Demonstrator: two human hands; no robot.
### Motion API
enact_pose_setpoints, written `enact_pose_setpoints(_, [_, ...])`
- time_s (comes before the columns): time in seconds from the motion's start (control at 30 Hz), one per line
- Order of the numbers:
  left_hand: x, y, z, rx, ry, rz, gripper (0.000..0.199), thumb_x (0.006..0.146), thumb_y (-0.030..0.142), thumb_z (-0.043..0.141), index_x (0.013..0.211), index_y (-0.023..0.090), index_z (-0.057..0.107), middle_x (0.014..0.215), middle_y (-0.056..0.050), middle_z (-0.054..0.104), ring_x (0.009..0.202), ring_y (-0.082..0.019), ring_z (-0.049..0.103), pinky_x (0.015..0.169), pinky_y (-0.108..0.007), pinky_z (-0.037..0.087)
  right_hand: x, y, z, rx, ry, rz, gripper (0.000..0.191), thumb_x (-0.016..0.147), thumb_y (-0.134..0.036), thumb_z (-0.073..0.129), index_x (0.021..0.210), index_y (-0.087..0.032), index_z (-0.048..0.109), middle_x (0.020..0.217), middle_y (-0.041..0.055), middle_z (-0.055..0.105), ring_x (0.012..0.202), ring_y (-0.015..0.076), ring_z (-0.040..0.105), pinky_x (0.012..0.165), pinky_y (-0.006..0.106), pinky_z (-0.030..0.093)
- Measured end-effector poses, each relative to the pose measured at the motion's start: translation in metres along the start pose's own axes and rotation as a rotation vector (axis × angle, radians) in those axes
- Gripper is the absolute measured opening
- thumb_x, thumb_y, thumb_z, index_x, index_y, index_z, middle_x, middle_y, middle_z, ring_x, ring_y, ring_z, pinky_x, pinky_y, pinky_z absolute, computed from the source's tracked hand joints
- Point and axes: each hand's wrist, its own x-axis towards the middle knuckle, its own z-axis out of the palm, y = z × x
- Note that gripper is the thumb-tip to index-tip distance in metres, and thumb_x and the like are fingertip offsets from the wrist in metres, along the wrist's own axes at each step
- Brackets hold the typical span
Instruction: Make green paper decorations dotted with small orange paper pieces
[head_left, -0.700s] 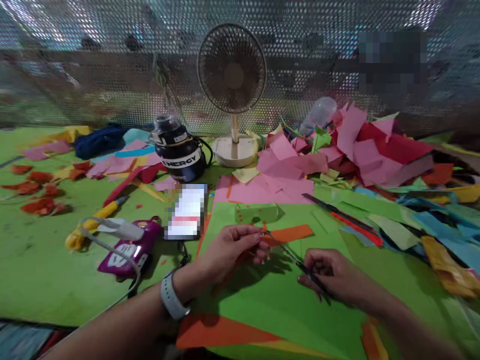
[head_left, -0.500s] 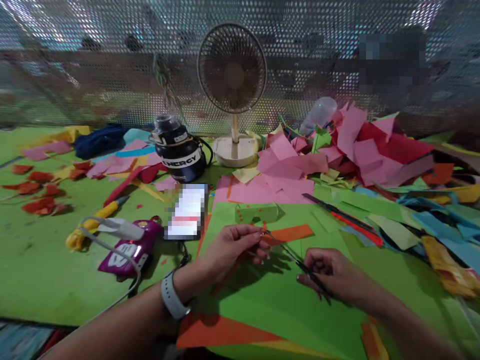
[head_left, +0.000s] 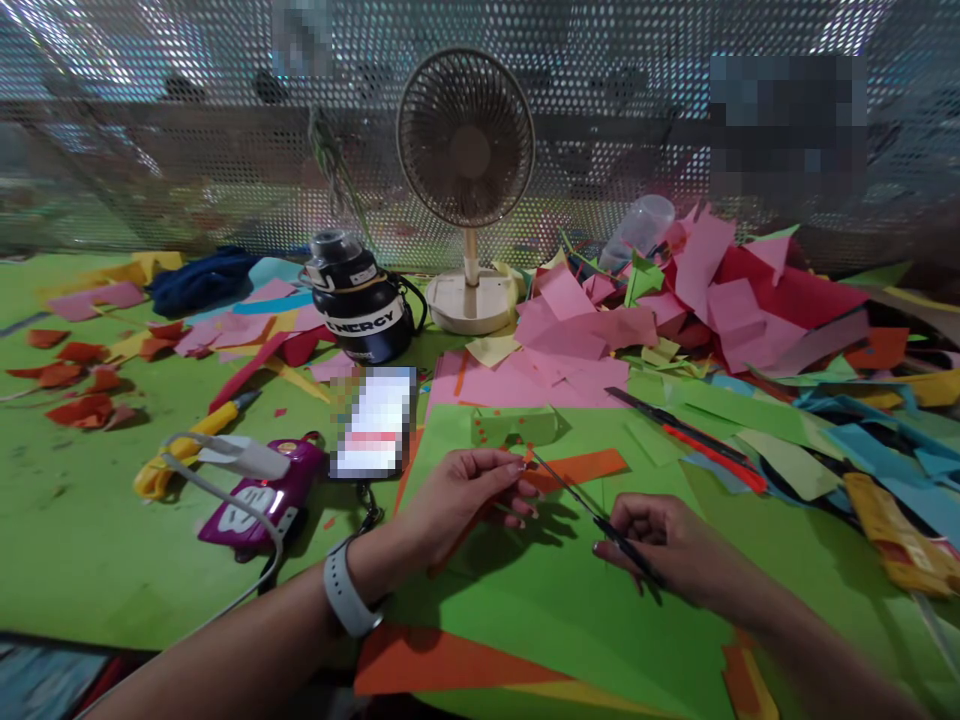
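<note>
My left hand (head_left: 469, 500) pinches a thin orange paper strip (head_left: 529, 462) between thumb and fingertips; more orange shows below the palm. In my right hand (head_left: 660, 540) is a pair of scissors (head_left: 576, 494) with dark handles, its narrow blades pointing up and left to the paper at my left fingertips. Whether the blades touch the paper, I cannot tell. Both hands are over green paper sheets (head_left: 585, 610). Just beyond them lie an orange paper strip (head_left: 589, 467) and a folded light green paper piece (head_left: 517, 427) with small orange bits on it.
A fan (head_left: 469, 150) and a dark bottle (head_left: 364, 310) stand at the back. A phone (head_left: 375, 425) and a purple device (head_left: 262, 500) with a white cable lie left. Pink and red paper scraps (head_left: 592, 330) heap up at back right. A black and red cutter (head_left: 690, 440) lies right.
Both hands keep almost the same pose. The scissors' blades have shifted very slightly at the orange paper.
</note>
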Motion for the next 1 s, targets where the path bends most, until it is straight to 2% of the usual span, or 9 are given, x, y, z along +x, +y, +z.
enact_pose_setpoints(0.3, [-0.0025, 0.0009, 0.0018, -0.042, 0.012, 0.041, 0.018, 0.075, 0.028, 0.074, 0.085, 0.014, 0.069, 0.075, -0.005, 0.074, 0.062, -0.012, 0.066, 0.057, -0.022, 0.051, -0.0031, -0.0027, -0.0012, 0.006, -0.04, -0.022, 0.041, 0.062, -0.044, 0.079, 0.065, -0.018, 0.048, 0.055, -0.007, 0.046, 0.049, 0.006, 0.044, 0.045, 0.016, 0.035])
enact_pose_setpoints(0.53, [-0.0016, -0.0013, 0.0003, -0.037, -0.031, 0.031, 0.019, 0.076, 0.027, 0.073, 0.09, 0.014, 0.071, 0.075, -0.004, 0.073, 0.063, -0.012, 0.067, 0.057, -0.023, 0.05, -0.0056, -0.0052, 0.0006, -0.027, -0.06, -0.019, 0.039, 0.063, -0.041, 0.079, 0.066, -0.017, 0.049, 0.053, -0.0075, 0.046, 0.048, 0.0058, 0.043, 0.044, 0.016, 0.033])
enact_pose_setpoints(1.0, [-0.0022, -0.0019, 0.0004, -0.012, -0.034, 0.031, 0.016, 0.079, 0.027, 0.071, 0.089, 0.015, 0.069, 0.076, -0.005, 0.073, 0.064, -0.013, 0.067, 0.061, -0.026, 0.05, -0.0047, -0.0053, 0.0004, -0.036, -0.052, -0.015, 0.042, 0.062, -0.047, 0.079, 0.065, -0.018, 0.048, 0.053, -0.0072, 0.046, 0.048, 0.0065, 0.042, 0.043, 0.017, 0.035])
